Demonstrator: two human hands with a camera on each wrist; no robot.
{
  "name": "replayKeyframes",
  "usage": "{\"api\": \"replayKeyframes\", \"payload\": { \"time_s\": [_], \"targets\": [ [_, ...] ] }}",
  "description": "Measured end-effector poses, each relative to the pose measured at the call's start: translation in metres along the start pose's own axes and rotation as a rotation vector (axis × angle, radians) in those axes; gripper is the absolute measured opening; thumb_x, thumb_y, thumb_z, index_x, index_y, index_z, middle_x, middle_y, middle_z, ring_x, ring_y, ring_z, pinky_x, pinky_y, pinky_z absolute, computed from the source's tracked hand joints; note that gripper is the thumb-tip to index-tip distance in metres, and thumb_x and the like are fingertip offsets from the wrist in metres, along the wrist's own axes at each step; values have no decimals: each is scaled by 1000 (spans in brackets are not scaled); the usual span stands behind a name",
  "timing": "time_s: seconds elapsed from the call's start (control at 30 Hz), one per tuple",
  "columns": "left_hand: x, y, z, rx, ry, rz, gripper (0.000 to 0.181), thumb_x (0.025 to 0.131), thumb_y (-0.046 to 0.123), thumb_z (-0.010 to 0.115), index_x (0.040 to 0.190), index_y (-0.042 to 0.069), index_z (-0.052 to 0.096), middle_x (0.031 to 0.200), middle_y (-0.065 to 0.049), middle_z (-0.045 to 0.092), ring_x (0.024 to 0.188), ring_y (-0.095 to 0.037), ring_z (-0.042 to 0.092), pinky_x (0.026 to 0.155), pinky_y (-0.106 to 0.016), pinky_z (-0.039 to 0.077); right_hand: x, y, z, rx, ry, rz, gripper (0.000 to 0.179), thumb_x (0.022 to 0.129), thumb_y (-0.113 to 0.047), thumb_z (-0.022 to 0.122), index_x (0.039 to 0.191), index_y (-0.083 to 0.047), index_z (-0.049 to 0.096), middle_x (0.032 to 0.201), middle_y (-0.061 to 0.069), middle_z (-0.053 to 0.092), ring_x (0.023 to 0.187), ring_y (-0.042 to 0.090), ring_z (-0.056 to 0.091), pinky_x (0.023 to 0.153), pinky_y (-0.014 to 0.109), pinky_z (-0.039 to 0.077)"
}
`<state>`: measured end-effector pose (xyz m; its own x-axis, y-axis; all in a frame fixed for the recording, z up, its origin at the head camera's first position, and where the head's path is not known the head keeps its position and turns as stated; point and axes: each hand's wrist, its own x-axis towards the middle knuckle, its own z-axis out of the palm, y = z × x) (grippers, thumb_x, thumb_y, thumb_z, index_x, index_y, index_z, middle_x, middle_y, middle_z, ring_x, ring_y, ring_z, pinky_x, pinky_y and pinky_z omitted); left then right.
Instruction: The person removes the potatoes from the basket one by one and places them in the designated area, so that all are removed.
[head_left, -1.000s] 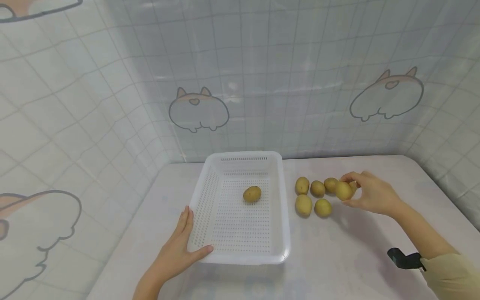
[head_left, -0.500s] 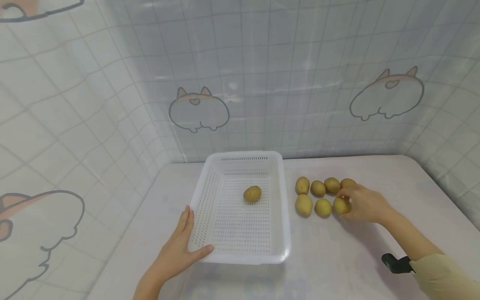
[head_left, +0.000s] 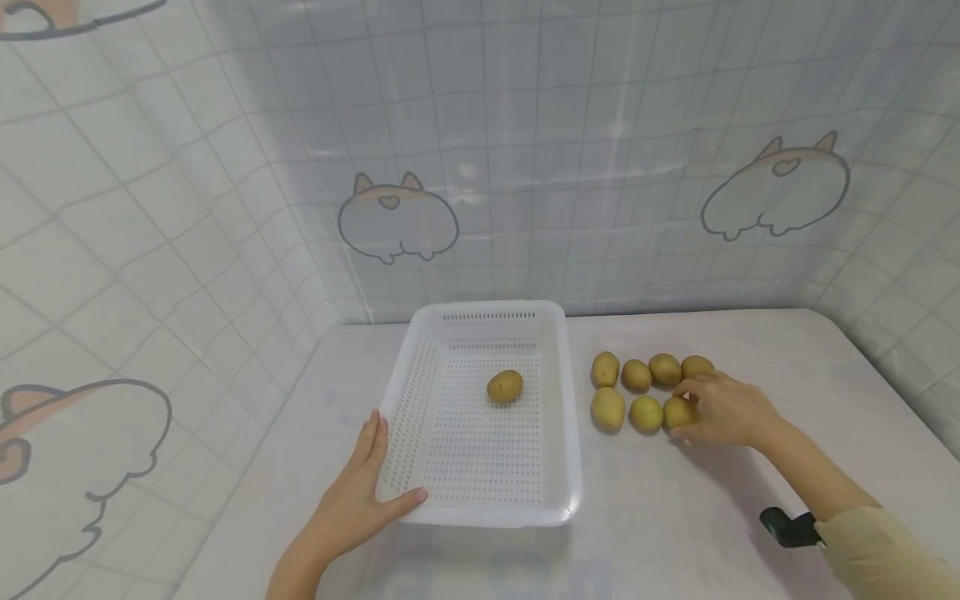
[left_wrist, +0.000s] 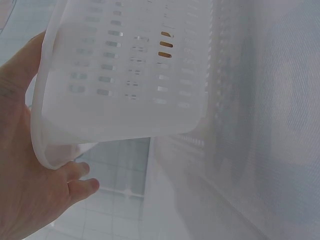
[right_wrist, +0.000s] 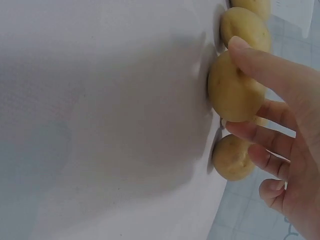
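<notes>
My right hand (head_left: 726, 408) pinches a yellow potato (right_wrist: 232, 90) between thumb and fingers, at the right end of the front row on the table. Left of it, close by, lies another potato (head_left: 646, 414), then a larger pale potato (head_left: 608, 409). Behind them runs a second row, with a potato (head_left: 697, 367) just beyond my right fingers. My left hand (head_left: 351, 500) rests at the near left corner of a white perforated basket (head_left: 564, 400), fingers straight along its side and thumb over the front rim. Inside the basket sits one brown potato (head_left: 505, 387).
The table (head_left: 660, 517) has a pale cover and ends at the back against a hanging grid-patterned sheet (head_left: 555, 167). Similar sheets enclose the left and right sides. A black device (head_left: 789, 527) is at my right sleeve (head_left: 877, 550).
My right hand has lowered the held potato toward me and slightly left, from above the back row to the end of the front row. My left hand and the basket stay put.
</notes>
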<state>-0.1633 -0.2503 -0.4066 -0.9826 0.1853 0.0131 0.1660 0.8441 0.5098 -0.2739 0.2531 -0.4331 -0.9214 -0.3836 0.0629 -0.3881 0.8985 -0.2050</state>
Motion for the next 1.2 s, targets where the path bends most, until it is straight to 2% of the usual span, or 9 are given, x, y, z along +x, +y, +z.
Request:
{"api": "replayKeyframes", "payload": {
  "time_s": [0.27,0.4,0.5,0.63,0.73,0.97,1.07,1.2],
  "targets": [
    [0,-1,0,-4,3,6,113,81,55,70,151,-7,6,159,-21,-4,143,-43,5,108,-62,20,-5,3,-6,37,3,16,66,63,-53,84,112,-13,67,92,-5,64,90,25,60,56,42,49],
    [0,0,0,-4,2,4,114,81,56,70,151,-6,5,159,-21,-4,143,-44,5,108,-62,20,-7,2,-14,24,11,53,70,63,-60,81,112,-12,64,92,-1,63,86,25,57,52,39,46],
    [0,0,0,-3,0,0,114,81,56,70,151,-6,5,159,-21,-5,143,-45,5,108,-62,19,-9,2,-22,23,45,83,72,65,-65,78,112,-13,60,92,3,62,83,24,55,51,38,44],
    [1,0,0,-7,0,-1,114,81,56,70,151,-6,4,159,-21,-6,143,-45,5,108,-62,19,-11,0,-27,34,133,86,79,66,-65,77,122,-13,58,93,9,61,79,24,54,49,37,43],
    [1,0,0,-8,2,-2,114,81,56,70,151,-6,5,159,-21,-5,143,-44,5,108,-61,19,-12,-1,-26,56,237,35,80,66,-58,81,128,-14,58,93,10,61,77,21,53,48,33,41],
    [0,0,0,-10,5,-1,115,80,56,71,151,-7,5,158,-22,-4,143,-44,5,109,-61,19,-9,-9,-24,96,476,-134,70,60,-37,91,121,-18,64,84,-6,57,78,8,46,49,24,38],
    [0,0,0,-11,1,-2,114,80,55,70,151,-6,5,158,-22,-4,143,-44,5,108,-61,19,-5,-12,-26,117,527,-188,71,56,-31,92,120,-18,64,82,-9,53,76,5,43,48,23,37],
    [1,0,0,-14,-3,0,114,81,55,70,151,-6,4,159,-21,-5,143,-43,4,109,-62,19,1,-19,-32,139,554,-257,73,55,-24,92,122,-18,64,84,-9,55,77,4,43,49,24,39]
  ]
}}
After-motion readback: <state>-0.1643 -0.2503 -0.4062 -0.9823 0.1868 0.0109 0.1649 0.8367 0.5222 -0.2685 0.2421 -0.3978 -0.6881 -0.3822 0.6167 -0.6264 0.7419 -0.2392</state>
